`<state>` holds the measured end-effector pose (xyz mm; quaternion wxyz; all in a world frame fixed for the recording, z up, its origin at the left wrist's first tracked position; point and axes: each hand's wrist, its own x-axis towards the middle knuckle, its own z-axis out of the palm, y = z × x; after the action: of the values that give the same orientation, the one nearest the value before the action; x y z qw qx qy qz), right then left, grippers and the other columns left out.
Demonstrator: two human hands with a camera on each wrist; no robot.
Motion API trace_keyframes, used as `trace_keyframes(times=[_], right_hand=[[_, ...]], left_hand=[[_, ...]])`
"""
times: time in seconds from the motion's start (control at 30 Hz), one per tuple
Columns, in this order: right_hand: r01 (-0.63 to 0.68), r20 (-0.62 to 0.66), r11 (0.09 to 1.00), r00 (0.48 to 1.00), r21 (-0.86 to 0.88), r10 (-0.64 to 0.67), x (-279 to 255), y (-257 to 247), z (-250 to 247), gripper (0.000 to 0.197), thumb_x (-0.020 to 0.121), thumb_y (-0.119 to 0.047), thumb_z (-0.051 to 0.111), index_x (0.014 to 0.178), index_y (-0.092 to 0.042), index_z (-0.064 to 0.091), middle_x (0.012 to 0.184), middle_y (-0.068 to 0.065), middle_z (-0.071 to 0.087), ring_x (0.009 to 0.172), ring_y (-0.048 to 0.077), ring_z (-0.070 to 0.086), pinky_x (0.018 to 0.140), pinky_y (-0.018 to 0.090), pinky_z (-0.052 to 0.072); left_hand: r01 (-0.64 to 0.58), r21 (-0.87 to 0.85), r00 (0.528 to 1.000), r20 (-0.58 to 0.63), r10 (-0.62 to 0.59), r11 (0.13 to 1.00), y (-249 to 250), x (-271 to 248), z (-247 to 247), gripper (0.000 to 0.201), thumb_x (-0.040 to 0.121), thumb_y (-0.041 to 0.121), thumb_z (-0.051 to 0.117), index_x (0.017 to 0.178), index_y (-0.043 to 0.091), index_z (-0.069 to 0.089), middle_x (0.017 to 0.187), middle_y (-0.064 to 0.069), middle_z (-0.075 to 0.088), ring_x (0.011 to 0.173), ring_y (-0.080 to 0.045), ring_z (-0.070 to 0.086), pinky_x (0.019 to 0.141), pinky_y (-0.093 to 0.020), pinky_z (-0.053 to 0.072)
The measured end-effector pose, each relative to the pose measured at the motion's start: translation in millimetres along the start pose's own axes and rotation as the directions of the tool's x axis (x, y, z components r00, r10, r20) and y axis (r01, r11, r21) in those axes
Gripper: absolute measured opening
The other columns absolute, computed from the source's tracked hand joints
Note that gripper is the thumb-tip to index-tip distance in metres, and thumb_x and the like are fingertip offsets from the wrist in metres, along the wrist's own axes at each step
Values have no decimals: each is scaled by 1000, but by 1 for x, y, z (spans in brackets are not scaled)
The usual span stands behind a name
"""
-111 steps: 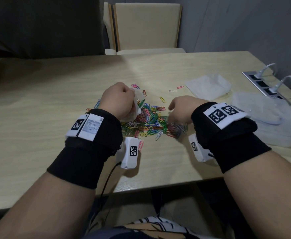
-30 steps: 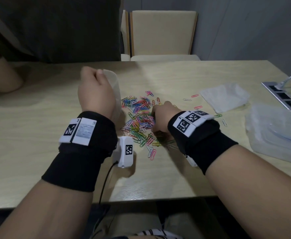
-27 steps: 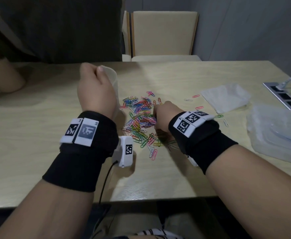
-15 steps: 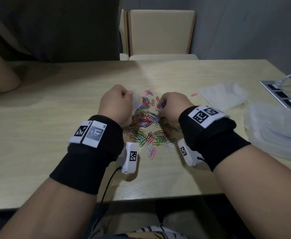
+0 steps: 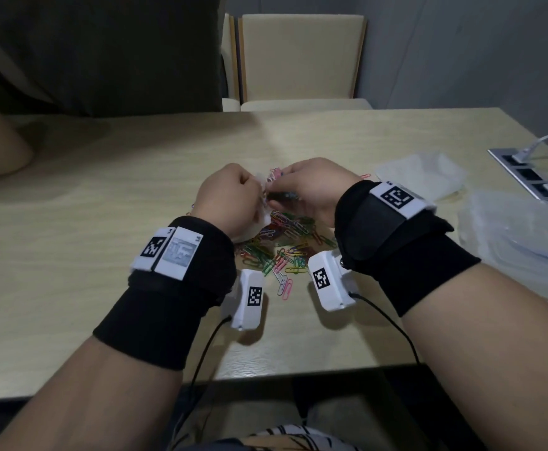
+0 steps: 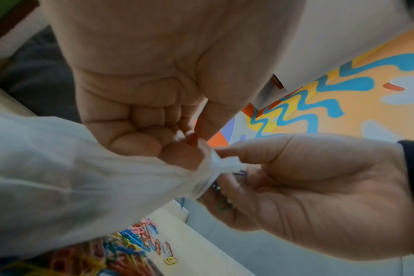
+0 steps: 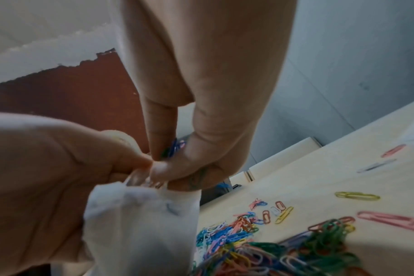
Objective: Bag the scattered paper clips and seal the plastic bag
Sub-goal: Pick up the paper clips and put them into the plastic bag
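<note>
Pinching the mouth of one translucent plastic bag point(image 6: 66, 168), the left hand point(image 5: 230, 200) meets the right hand point(image 5: 308, 190), whose curled fingers clamp several paper clips point(image 7: 174, 147) above the uncountable pile point(image 5: 282, 245) on the table point(image 5: 71, 239).

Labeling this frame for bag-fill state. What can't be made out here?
- Bag mouth: the plastic bag is bunched between the left hand and right hand; open or closed cannot be told in any view.
- Clips inside the bag: frosted plastic hides the count in both wrist views.
- Clips in the right hand: fingers cover most of them in the right wrist view.
- Paper clips on the table: wrists hide part in the head view.
</note>
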<state>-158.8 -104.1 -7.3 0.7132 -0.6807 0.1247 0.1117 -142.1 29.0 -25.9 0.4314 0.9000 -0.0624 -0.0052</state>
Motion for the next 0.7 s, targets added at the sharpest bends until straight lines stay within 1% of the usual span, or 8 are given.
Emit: trace_keyframes(times=[0.13, 0.27, 0.37, 0.43, 0.47, 0.5, 0.6, 0.7], right_hand=[[-22, 20, 980, 999, -199, 27, 7, 1, 0, 9, 90, 3, 57, 87, -5, 57, 85, 10, 59, 71, 16, 61, 68, 23, 57], [-6, 45, 945, 999, -327, 22, 9, -7, 0, 23, 91, 7, 45, 79, -12, 50, 100, 14, 55, 84, 22, 58, 89, 36, 54], [25, 14, 872, 1000, -489, -21, 4, -10, 3, 19, 92, 3, 46, 86, -14, 54, 107, 14, 61, 92, 26, 63, 90, 38, 55], [38, -30, 746, 997, -665, -77, 3, -8, 5, 14, 91, -5, 52, 94, -18, 54, 117, 14, 64, 101, 27, 64, 90, 35, 54], [40, -56, 694, 992, -719, -115, 3, -6, 7, 14, 90, -7, 54, 92, -21, 53, 119, 12, 64, 102, 26, 63, 89, 33, 53], [34, -79, 674, 987, -738, -136, 4, -5, 8, 15, 88, -7, 57, 90, -21, 53, 119, 11, 64, 103, 26, 64, 89, 34, 54], [4, -141, 686, 978, -727, -155, 9, -3, 9, 21, 81, -3, 66, 95, -15, 55, 120, 9, 62, 101, 30, 64, 86, 44, 57], [27, -102, 661, 983, -750, -155, 5, -5, 9, 21, 81, -10, 71, 78, -21, 53, 116, 5, 63, 99, 27, 64, 87, 44, 56]], left_hand=[[12, 11, 1000, -5, -12, 1000, 1, 2, -1, 21, 94, 20, 47, 93, 6, 63, 95, -11, 65, 95, -32, 60, 80, -38, 47], [8, 5, 1000, -4, -8, 1000, 1, 0, 1, 24, 95, 19, 47, 95, 2, 63, 97, -16, 66, 95, -34, 60, 84, -44, 49], [5, 13, 1000, 0, -5, 1000, 0, 2, 3, 24, 95, 19, 47, 97, 2, 64, 99, -17, 67, 97, -35, 60, 86, -44, 49], [3, 12, 1000, -2, -3, 1000, -1, 3, 4, 22, 94, 19, 48, 95, 4, 64, 97, -16, 67, 96, -35, 60, 85, -44, 49], [5, 7, 1000, -3, -5, 1000, -1, 3, 5, 22, 94, 20, 49, 93, 4, 64, 96, -16, 67, 96, -36, 61, 85, -44, 50], [7, 2, 1000, -3, -7, 1000, -2, 3, 5, 21, 94, 20, 49, 93, 5, 64, 95, -16, 67, 95, -36, 61, 85, -45, 51], [8, 2, 1000, -2, -7, 1000, -2, 3, 5, 22, 95, 21, 49, 94, 4, 64, 95, -14, 66, 96, -35, 60, 86, -44, 50], [9, -8, 1000, -5, -9, 1000, -4, 3, 4, 23, 96, 21, 48, 96, 5, 64, 95, -13, 66, 95, -34, 61, 86, -44, 51]])
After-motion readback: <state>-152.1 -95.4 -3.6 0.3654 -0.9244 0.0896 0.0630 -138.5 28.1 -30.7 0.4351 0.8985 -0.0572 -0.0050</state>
